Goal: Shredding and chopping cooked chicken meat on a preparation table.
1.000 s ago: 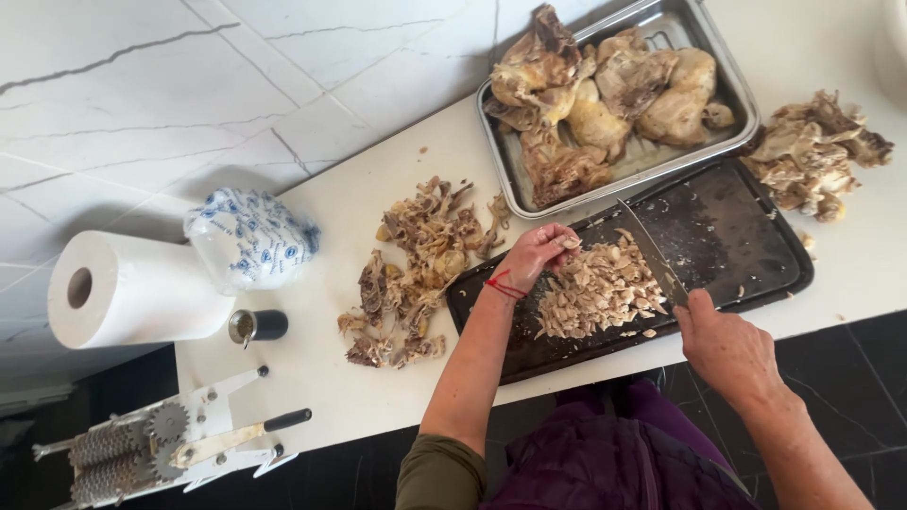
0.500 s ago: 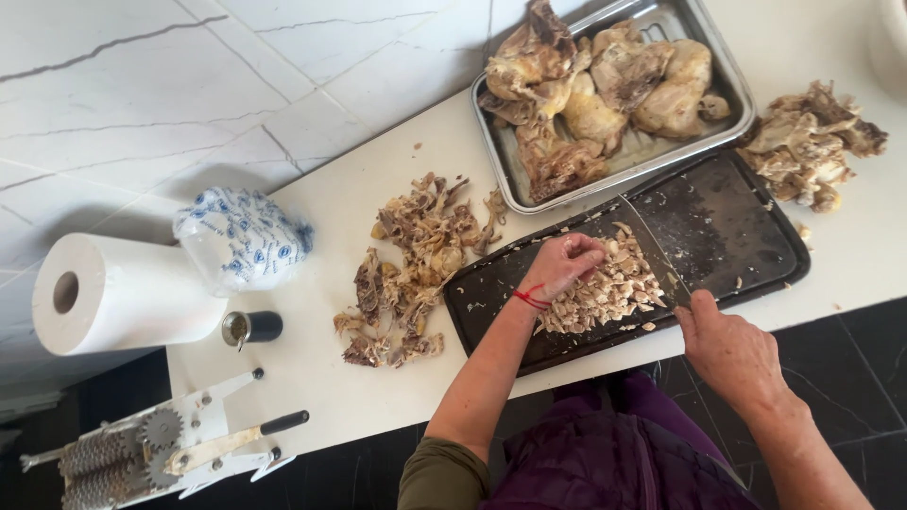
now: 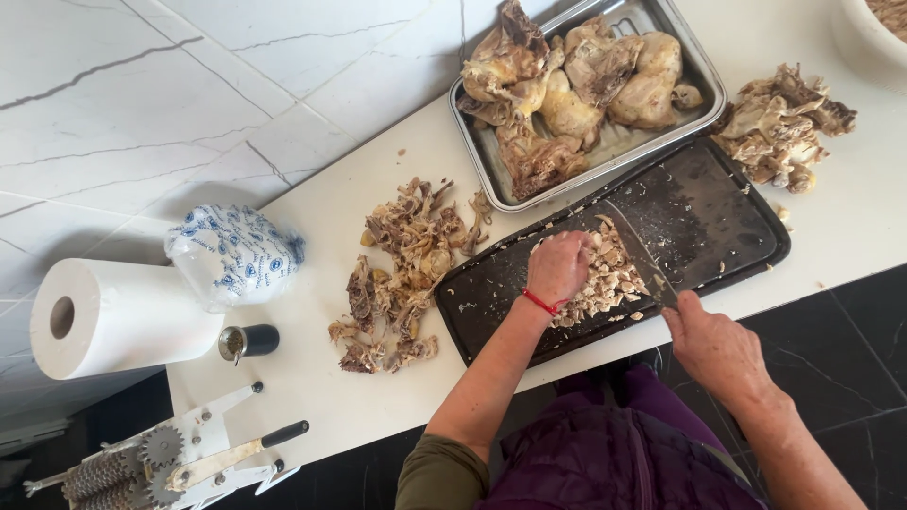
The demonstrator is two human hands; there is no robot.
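Two hands at lower centre of frame: left hand [image 3: 559, 267] pressed closed on chopped chicken [image 3: 605, 279] atop black tray [image 3: 737, 203], right hand [image 3: 713, 342] gripping knife [image 3: 642, 257], bone scraps [image 3: 402, 274] just left, paper towel roll [image 3: 118, 316] far left.

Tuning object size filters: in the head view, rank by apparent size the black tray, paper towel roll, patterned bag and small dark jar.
1. black tray
2. paper towel roll
3. patterned bag, somewhat smaller than the roll
4. small dark jar
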